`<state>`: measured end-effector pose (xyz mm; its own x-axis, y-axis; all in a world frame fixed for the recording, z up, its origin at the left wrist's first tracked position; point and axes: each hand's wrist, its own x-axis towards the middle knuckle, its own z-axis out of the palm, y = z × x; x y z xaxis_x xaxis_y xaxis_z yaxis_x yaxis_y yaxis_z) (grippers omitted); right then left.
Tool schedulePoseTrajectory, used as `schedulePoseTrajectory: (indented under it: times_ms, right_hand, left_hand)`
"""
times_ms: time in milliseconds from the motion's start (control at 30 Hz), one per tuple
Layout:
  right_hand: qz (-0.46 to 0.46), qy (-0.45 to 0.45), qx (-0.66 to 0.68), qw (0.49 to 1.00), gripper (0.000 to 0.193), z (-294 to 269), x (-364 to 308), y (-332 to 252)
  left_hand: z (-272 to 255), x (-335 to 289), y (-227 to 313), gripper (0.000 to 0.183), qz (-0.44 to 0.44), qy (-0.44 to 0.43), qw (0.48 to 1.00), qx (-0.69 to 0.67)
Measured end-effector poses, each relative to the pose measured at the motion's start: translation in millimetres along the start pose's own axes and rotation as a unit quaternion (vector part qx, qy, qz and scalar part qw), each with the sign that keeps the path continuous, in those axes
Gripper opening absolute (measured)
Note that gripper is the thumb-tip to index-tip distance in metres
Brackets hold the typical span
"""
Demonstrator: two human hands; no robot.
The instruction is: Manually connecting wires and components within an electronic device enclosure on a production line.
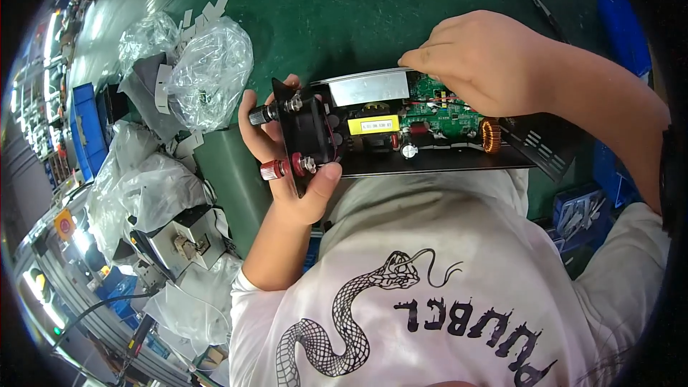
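An opened power inverter lies lengthwise before me, its green circuit board (459, 120) exposed in a black metal tray (430, 170). My left hand (301, 197) is closed round the black end panel (304, 132), thumb on the near side and fingers behind. That panel carries a small fan, a black terminal knob (262, 115) and a red terminal knob (272, 170). A yellow transformer (373, 125) and a copper coil (491, 135) sit on the board. Over its far edge, beside the silver heat sink (369, 88), my right hand (487, 64) is closed, fingertips down; what they pinch is hidden. Thin red and white wires run under it.
Clear plastic bags (208, 75) and grey sheets lie on the green table (344, 14) at the left. Tweezers (542, 11) rest at the far right, near a blue bin (623, 32). A blue box of small metal parts (582, 215) stands at the lower right.
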<state>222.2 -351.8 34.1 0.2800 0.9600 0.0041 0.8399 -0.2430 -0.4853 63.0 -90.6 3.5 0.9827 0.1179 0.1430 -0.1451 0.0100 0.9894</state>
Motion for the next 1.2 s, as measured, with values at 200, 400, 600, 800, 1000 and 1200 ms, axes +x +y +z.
schedulePoseTrajectory:
  times_ms: [200,400,600,800,1000,1200]
  right_hand:
    - [0.004,-0.002,0.004,1.000,0.042,-1.3,1.5,-3.1]
    - [-0.034,0.034,0.008,0.999,0.045,2.4,0.8,-0.5]
    - [-0.046,0.049,0.011,0.998,0.044,3.5,2.6,-0.7]
    - [-0.037,0.066,0.024,0.997,0.041,6.3,2.1,1.4]
    - [-0.023,0.047,0.029,0.998,0.040,4.4,4.3,-0.3]
    - [-0.003,0.082,0.079,0.993,0.035,0.2,7.6,-2.7]
  left_hand:
    - [-4.2,-0.2,0.3,0.121,-0.008,-0.015,1.000,0.021]
    - [-8.7,-0.1,4.6,0.123,-0.026,-0.049,0.998,0.022]
    - [-10.0,1.4,6.7,0.121,0.029,-0.119,0.982,0.142]
    - [13.0,6.1,30.1,0.109,0.103,-0.154,0.895,0.406]
    - [15.0,12.5,36.0,0.106,0.108,-0.168,0.898,0.392]
    - [25.5,17.1,43.1,0.097,0.179,-0.185,0.805,0.534]
